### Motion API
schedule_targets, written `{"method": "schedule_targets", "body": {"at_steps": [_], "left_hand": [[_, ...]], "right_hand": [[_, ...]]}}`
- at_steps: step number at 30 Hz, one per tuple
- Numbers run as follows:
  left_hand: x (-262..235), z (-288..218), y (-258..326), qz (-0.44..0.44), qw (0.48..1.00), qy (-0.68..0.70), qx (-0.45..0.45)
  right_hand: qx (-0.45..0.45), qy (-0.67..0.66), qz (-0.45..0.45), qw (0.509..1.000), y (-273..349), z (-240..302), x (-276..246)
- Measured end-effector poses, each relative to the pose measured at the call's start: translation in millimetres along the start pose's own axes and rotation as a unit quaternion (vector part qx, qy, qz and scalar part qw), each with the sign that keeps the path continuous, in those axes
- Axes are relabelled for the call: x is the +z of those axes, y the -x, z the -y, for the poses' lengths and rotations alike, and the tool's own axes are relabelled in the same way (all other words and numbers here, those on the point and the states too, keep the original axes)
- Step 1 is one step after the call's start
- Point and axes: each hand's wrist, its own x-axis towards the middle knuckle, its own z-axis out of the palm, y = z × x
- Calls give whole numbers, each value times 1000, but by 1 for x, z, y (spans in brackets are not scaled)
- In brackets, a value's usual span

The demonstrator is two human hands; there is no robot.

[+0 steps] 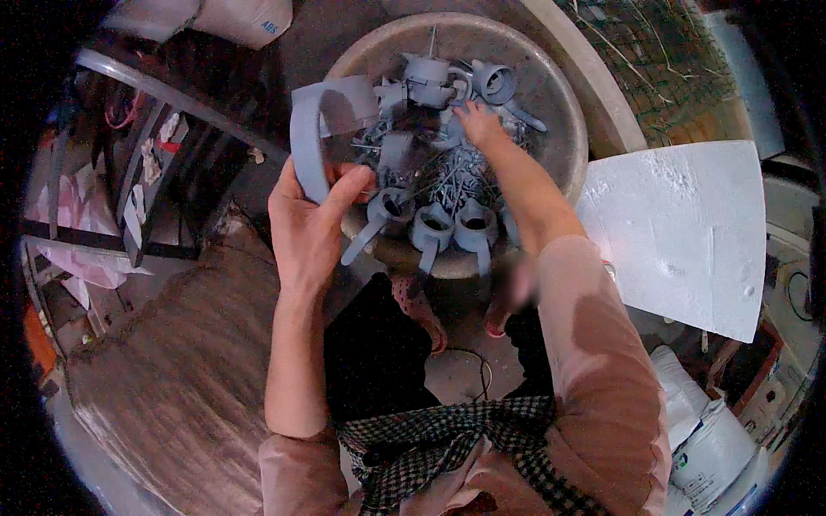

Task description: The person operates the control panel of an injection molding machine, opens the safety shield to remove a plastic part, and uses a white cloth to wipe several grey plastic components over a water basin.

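Note:
My left hand [311, 211] is closed on a wide grey curved plastic band [307, 138], raised above the left rim of a large round basin [564, 129]. The thumb presses on the band's lower edge. My right hand [480, 125] reaches into the basin's far part, fingers apart, touching or just over grey plastic parts; what lies under the palm is hidden. Around it lie a grey ring-shaped part [492, 83] and a larger grey fitting [428, 82]. A heap of thin grey sticks [456, 176] fills the middle. Several grey cups with handles [432, 225] line the near rim.
A white foam-like board [680, 232] stands right of the basin, with white sacks [714, 451] nearer me. At left are a dark metal frame [198, 101] and a brown fabric-covered bulk [163, 370]. Green netting [632, 64] lies beyond the basin at right.

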Motion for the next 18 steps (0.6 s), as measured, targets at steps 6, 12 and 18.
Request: {"method": "schedule_targets", "body": {"at_steps": [6, 12, 18], "left_hand": [[-1, 1, 0, 10, 999, 38, 12], [-3, 3, 2, 1, 999, 48, -7], [-6, 10, 0, 40, 973, 225, -28]], "right_hand": [[-61, -150, -29, 986, 23, -46, -52], [-69, -373, -14, 925, 70, -79, -180], [-72, -653, 86, 749, 102, -34, -263]]}}
